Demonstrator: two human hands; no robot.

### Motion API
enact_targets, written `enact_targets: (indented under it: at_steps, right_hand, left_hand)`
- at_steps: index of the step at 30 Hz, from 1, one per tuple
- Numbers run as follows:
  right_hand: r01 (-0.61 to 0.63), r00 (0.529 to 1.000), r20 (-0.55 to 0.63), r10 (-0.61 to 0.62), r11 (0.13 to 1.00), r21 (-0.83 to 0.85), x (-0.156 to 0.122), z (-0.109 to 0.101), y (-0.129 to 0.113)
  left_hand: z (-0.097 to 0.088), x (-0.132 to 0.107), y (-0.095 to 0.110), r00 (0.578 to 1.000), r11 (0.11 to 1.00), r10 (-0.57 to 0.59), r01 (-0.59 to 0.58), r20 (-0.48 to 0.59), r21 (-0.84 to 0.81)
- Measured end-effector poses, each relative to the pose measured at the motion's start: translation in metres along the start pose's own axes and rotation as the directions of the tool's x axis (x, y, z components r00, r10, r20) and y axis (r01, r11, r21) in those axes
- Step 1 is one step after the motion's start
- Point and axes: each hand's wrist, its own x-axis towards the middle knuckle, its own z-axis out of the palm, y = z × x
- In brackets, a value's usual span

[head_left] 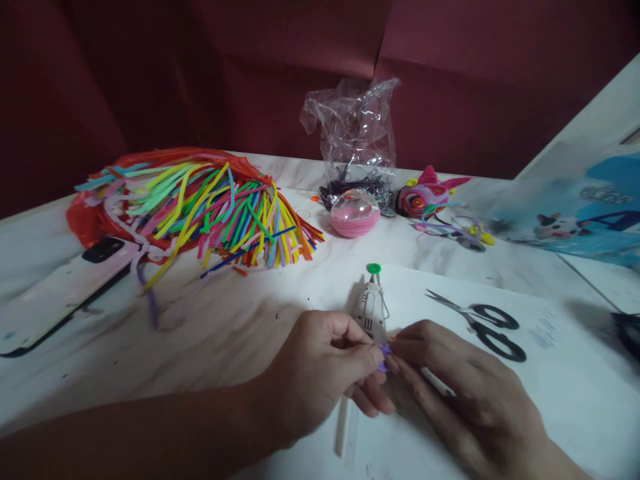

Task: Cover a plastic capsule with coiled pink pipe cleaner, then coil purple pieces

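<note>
My left hand point(327, 370) reaches in from the lower left, with thumb and forefinger pinched on a small purple pipe-cleaner piece point(384, 359). From the lower right, my right hand point(463, 390) grips the other side of that piece with its fingertips. Fingers cover most of the purple piece, so its full shape is hidden. Just beyond the fingertips lies a white glue gun point(370, 308), its lower part hidden behind the hands. A green disc point(373, 268) sits at its tip.
Black-handled scissors point(495, 327) lie on white paper at right. A heap of coloured pipe cleaners point(240, 213) and a phone point(70, 287) are at left. Behind stand a pink-and-clear ball point(355, 215), a plastic bag point(357, 133), a pink figure point(425, 193) and a blue package point(590, 207).
</note>
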Motion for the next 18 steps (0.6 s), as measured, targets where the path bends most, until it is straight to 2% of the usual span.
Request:
enact_targets:
  at_steps: [6, 10, 15, 18]
  right_hand:
    - [0.104, 0.994, 0.051, -0.101, 0.993, -0.052, -0.0007, -0.0023, 0.0047]
    - [0.089, 0.991, 0.103, -0.087, 0.996, -0.015, -0.0023, -0.0022, 0.0074]
    - [-0.021, 0.994, 0.108, 0.012, 0.996, 0.082, -0.0026, 0.0007, 0.0096]
    - [-0.231, 0.971, 0.102, 0.214, 0.955, 0.189, -0.0006, -0.0004, 0.0082]
  left_hand:
    - [-0.0012, 0.0019, -0.0049, 1.0, 0.999, 0.013, -0.013, -0.015, 0.046]
    - [-0.003, 0.0036, -0.008, 0.999, 0.992, 0.038, -0.037, -0.005, 0.122]
    - [-0.0053, 0.007, -0.0075, 0.999, 0.988, 0.043, -0.043, 0.003, 0.149]
    - [-0.0057, 0.0083, -0.0023, 1.0, 0.997, 0.013, -0.013, -0.003, 0.073]
